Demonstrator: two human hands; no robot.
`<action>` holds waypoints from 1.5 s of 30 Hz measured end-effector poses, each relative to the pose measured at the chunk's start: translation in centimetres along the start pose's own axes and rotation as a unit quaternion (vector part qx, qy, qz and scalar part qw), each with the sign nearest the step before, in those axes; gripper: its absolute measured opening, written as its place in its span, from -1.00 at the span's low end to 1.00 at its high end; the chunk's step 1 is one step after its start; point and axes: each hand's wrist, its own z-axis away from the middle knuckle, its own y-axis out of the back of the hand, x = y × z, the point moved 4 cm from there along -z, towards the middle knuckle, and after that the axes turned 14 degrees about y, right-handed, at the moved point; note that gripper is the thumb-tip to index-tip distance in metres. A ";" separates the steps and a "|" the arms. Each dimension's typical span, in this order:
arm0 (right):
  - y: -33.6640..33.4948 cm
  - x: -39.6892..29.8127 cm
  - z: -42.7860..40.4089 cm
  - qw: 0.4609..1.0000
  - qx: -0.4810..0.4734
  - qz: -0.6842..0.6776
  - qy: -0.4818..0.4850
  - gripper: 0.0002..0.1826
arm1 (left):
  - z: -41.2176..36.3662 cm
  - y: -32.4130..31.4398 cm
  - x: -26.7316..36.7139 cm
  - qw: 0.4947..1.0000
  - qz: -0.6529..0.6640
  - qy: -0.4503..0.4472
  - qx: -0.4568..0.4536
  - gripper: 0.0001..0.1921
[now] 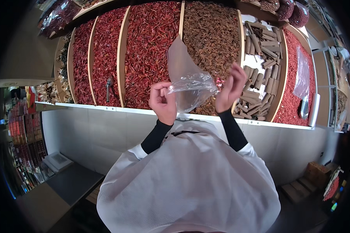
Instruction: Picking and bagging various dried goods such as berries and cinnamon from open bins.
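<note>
A clear plastic bag (189, 84) hangs over the boundary between the dried red chilies (150, 52) and the star anise (211, 38). My left hand (163, 100) pinches the bag's left edge between thumb and fingers. At the bag's right edge is my right hand (231, 88), its fingers raised and somewhat blurred; thumb and fingers look apart, and no firm hold on the film shows. The bag's far part spreads away from me as a loose, pale sheet. Cinnamon bark rolls (258, 75) lie in the compartment just right of my right hand.
Wooden dividers (121, 58) separate the compartments. A metal scoop handle (108, 88) stands in chilies at left. On the right, small red pieces (291, 72) hold a plastic bag (302, 72) and a metal scoop (304, 107), beside a plastic roll (314, 110). A white rail (128, 110) edges the front.
</note>
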 end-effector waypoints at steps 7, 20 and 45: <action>1.7 -2.5 6.5 0.959 -0.273 -0.074 -0.024 -0.71 | 2.9 -3.9 -3.9 0.977 -0.161 -0.076 -0.122 -0.85; 2.5 1.0 9.9 0.902 -0.427 -0.060 0.016 0.03 | 5.4 -2.4 -10.7 0.977 -0.166 0.103 -0.084 -0.85; 8.3 1.2 21.5 0.837 -0.300 -0.257 -0.380 -0.85 | 12.0 -0.4 -13.5 0.985 -0.130 0.105 -0.047 -0.91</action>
